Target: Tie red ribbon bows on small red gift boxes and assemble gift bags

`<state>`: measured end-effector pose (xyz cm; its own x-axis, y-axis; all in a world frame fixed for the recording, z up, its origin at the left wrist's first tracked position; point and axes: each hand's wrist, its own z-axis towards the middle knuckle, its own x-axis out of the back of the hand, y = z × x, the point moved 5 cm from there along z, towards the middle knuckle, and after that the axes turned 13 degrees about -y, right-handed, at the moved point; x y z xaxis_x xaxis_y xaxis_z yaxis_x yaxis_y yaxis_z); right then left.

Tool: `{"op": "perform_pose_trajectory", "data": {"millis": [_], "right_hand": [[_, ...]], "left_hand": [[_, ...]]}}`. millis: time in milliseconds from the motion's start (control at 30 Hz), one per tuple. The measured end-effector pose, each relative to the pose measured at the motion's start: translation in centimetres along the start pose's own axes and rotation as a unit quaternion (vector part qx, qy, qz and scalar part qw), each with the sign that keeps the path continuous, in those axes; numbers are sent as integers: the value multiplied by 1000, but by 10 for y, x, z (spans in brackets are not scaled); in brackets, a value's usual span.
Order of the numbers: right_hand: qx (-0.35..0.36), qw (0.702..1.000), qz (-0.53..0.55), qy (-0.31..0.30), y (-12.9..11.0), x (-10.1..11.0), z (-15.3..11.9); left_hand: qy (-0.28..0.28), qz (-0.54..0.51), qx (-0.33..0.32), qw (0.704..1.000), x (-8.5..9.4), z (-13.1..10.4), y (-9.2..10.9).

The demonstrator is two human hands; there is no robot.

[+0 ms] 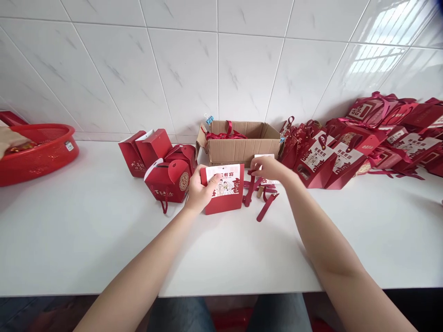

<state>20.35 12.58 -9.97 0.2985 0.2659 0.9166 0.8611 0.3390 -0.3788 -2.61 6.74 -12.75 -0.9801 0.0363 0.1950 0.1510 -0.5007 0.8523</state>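
My left hand (201, 190) grips the left side of a red gift box (224, 203) with a white printed card on its front, thumb across the card. Just right of the box, my right hand (266, 168) pinches the upper end of a dark red strap (249, 191). More red straps (267, 208) lie loosely on the white table below and beside that hand. Partly behind my right hand is another white printed card (264, 159).
An open cardboard box (242, 150) holding red ribbon stands at the wall. Several red gift boxes (169, 180) are at its left, many more (341, 161) at the right. A red plastic basket (41, 152) sits far left, with part of something pale over it.
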Motion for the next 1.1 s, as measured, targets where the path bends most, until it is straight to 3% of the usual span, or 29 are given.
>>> {"op": "perform_pose_trajectory", "data": {"millis": [100, 167, 367, 667, 933, 1100], "right_hand": [[109, 988, 105, 22, -9, 29, -29], [185, 967, 177, 1, -18, 42, -47], [293, 929, 219, -62, -49, 45, -71], [325, 931, 160, -47, -73, 33, -66], [261, 963, 71, 17, -83, 29, -68], [251, 965, 68, 37, -85, 30, -70]], "left_hand": [[4, 1, -1, 1000, 0, 0, 0], [5, -1, -2, 1000, -2, -1, 1], [19, 15, -12, 1000, -9, -7, 8], [3, 115, -129, 985, -29, -25, 30], [-3, 114, -119, 986, -33, -28, 31], [-2, 105, -128, 986, -34, -28, 33]]}}
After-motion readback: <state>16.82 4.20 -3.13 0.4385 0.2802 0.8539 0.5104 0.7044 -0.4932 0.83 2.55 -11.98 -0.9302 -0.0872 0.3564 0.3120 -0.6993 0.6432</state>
